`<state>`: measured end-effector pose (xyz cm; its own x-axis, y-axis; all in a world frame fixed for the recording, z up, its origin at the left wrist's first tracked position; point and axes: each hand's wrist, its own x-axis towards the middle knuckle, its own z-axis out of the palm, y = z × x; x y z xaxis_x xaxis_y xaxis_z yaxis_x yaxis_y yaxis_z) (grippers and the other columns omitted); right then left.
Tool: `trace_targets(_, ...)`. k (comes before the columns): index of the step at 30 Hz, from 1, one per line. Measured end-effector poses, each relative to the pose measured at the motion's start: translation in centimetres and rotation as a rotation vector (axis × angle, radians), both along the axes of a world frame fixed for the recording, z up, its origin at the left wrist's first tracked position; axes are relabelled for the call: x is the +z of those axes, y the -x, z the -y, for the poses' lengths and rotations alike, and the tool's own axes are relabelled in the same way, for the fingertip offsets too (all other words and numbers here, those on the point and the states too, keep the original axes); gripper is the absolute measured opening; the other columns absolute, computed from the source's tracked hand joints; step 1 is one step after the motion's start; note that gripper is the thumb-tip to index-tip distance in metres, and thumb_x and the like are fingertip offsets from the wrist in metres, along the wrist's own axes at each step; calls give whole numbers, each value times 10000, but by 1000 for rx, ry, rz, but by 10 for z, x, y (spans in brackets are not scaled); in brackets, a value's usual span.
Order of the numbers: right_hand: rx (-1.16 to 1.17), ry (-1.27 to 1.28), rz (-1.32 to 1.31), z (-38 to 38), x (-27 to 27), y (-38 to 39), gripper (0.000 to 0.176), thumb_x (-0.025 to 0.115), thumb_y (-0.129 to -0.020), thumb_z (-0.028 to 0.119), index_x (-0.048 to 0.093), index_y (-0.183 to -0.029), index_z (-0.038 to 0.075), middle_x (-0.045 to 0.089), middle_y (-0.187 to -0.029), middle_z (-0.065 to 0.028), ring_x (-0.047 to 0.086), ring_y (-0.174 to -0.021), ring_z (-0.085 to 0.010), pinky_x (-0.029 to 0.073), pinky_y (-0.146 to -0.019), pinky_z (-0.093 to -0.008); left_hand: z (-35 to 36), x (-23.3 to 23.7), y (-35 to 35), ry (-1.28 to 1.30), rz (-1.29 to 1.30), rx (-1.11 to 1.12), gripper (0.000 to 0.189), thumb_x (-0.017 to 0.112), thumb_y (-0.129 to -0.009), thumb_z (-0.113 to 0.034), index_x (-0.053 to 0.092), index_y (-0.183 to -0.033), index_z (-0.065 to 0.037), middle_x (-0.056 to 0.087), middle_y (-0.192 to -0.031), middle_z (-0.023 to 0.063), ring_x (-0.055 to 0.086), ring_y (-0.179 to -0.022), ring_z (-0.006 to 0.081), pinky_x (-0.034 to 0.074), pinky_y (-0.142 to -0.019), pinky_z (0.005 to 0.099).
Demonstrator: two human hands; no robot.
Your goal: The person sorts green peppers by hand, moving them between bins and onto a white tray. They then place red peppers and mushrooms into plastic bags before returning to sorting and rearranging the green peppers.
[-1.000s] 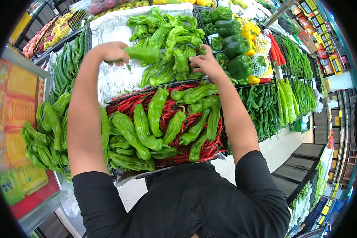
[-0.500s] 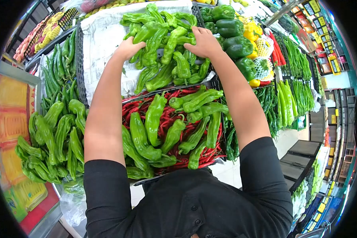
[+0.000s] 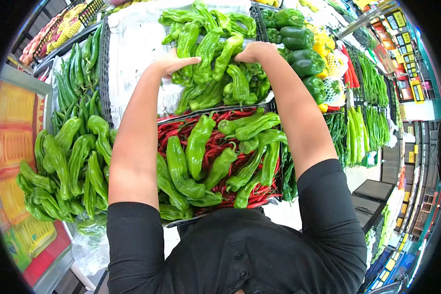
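Long, wrinkled green peppers [image 3: 208, 54] lie heaped on the paper-lined crate [image 3: 132, 73] in front of me. My left hand [image 3: 174, 62] grips the heap's left side, its thumb laid across a pepper and its other fingers mostly hidden. On the right side, my right hand [image 3: 255, 51] curls around the peppers, with its fingertips out of sight among them. Just below, a crate of thin red chilies [image 3: 208, 147] has more of the large green peppers [image 3: 181, 169] lying on top.
Left of my arm are a pile of green peppers [image 3: 59, 161] and slimmer green chilies [image 3: 71, 78]. Dark green bell peppers [image 3: 299, 38] and yellow peppers [image 3: 323, 44] stand at the right. Bundled long green vegetables [image 3: 370, 73] lie beyond. A plastic bag [image 3: 90, 250] hangs at lower left.
My hands have come closer together around the heap, and the right hand's fingers have curled down into the peppers. The whole view has shifted slightly.
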<state>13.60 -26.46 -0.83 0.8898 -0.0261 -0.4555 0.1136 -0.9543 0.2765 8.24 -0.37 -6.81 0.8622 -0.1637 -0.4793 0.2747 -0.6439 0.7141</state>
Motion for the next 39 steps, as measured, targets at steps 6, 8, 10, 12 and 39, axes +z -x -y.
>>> trace_targets(6,-34,6,-59,-2,2,0,741,612,-761,584,621,-1377,174,561,-1453,-117,510,-1355,-283,384,-1098,-405,3,-23,-4,29,129,92,1011,783,-721,-629,390,-1507,-129,575,-1375,177,571,-1219,340,532,-883,538)
trace_targets(8,28,1,-90,3,-24,-25,735,631,-752,552,623,-1375,162,548,-1456,-152,509,-1349,-315,404,-1086,-397,1,-16,4,108,101,126,884,790,-748,-548,460,-1429,-91,627,-1267,147,608,-1128,292,543,-830,469)
trace_targets(10,17,-47,-52,2,-16,-20,729,650,-739,513,628,-1358,128,546,-1440,-191,526,-1311,-349,430,-1058,-395,-2,-15,10,225,30,143,752,792,-772,-470,516,-1348,-73,659,-1166,110,631,-1041,243,546,-784,409)
trace_targets(12,-59,-138,58,8,-3,-4,723,667,-720,465,636,-1327,74,555,-1403,-233,561,-1241,-387,464,-1016,-399,-8,-16,14,381,-78,149,614,787,-792,-395,561,-1264,-75,671,-1072,66,642,-960,191,541,-745,358)
trace_targets(39,-333,-1617,928,-40,15,73,585,669,-746,212,555,-1242,-76,552,-1304,-332,520,-1242,-451,402,-1083,-458,54,80,63,651,491,148,789,855,-801,-252,414,-1406,-3,609,-1221,123,618,-1069,207,513,-919,346)
